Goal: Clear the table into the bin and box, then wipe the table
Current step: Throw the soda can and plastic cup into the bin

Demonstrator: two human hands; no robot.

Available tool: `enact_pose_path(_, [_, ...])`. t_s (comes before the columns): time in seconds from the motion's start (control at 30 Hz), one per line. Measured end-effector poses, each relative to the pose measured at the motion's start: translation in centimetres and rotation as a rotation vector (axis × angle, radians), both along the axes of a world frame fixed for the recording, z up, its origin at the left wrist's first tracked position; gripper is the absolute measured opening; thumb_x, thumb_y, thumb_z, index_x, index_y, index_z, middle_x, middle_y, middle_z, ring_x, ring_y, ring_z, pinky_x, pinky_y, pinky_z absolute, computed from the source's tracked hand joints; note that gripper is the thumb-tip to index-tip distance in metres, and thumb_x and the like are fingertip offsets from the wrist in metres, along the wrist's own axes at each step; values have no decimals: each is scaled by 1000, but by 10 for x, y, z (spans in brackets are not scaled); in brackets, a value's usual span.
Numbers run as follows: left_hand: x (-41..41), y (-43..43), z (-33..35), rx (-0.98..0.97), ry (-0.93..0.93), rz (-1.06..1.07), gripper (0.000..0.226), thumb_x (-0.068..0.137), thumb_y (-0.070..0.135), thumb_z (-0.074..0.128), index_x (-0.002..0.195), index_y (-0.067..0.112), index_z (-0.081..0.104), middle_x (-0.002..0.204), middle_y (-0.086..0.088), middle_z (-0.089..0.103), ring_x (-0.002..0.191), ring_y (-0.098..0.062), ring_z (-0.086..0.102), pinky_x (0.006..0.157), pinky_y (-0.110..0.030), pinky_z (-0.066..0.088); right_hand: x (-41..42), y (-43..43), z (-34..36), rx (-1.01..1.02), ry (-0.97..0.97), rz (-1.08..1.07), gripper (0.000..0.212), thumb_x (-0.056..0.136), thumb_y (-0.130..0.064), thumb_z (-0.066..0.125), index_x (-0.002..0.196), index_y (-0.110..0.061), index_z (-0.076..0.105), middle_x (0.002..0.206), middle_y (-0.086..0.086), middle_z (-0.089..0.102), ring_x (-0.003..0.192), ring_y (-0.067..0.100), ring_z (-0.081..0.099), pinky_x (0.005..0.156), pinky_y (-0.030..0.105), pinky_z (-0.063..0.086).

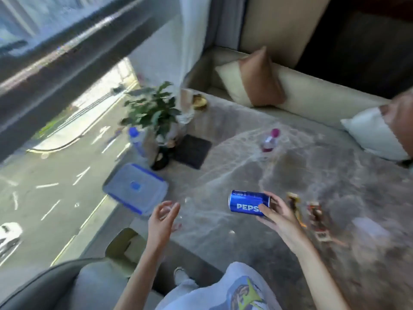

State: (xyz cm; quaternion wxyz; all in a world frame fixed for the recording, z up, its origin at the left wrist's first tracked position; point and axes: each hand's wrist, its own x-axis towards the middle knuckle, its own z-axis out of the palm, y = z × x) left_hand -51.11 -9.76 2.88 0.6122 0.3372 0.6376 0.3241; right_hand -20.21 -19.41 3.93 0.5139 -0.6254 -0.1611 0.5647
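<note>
1. Right hand (276, 213) is gripping blue Pepsi can (249, 201) sideways above the tabletop (312, 175) (marbled grey).
2. Left hand (164, 217) is hovering loose-fingered, holding nothing, near lidded plastic box (136, 189) sitting at tabletop's left edge.

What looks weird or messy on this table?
The blue Pepsi can is held sideways in the right hand, not upright. Crumpled brown snack wrappers lie loose beside it on the grey marbled table. The clear plastic box with a blue lid seems to poke past the table's left edge, though the picture is blurry.
</note>
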Motion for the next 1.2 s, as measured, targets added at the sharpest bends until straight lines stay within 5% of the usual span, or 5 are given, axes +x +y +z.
enact_pose_path(0.13, [-110, -18, 16, -9, -59, 289, 32, 84, 33, 70, 109, 14, 64, 102, -8, 66, 86, -15, 64, 75, -39, 58, -106, 53, 14, 28, 36, 231, 44, 84, -3, 67, 126, -15, 56, 112, 0, 69, 95, 14, 71, 79, 30, 61])
enact_pose_path(0.37, [-222, -52, 43, 13, -198, 695, 40, 93, 30, 61, 125, 7, 54, 125, -13, 61, 111, -32, 64, 84, -42, 55, -257, 129, 38, 70, 74, 611, 44, 87, 0, 64, 129, -11, 53, 115, 6, 66, 93, 18, 69, 80, 36, 60])
enact_pose_path(0.7, [-268, -92, 63, 112, -351, 1123, 47, 96, 29, 54, 131, -1, 47, 108, -12, 64, 86, -24, 64, 69, -33, 55, -371, 189, 40, 62, 143, 1009, 57, 83, -15, 71, 135, -18, 48, 126, 15, 63, 108, 27, 68, 85, 33, 60])
enact_pose_path(1.03, [-302, -87, 0, -84, -610, 1344, 60, 95, 48, 49, 131, 1, 46, 124, -20, 54, 117, -38, 57, 90, -44, 53, -432, 189, 4, -102, 205, 907, 68, 71, -20, 78, 130, -17, 42, 133, 18, 53, 112, 32, 65, 82, 35, 61])
enact_pose_path(1.2, [-323, -65, -118, -335, -655, 1346, 45, 95, 50, 47, 100, 5, 46, 119, -21, 46, 103, -36, 57, 95, -44, 49, -476, 174, -103, -306, 190, 773, 57, 87, -8, 67, 135, -18, 38, 133, 20, 53, 114, 33, 62, 74, 31, 60])
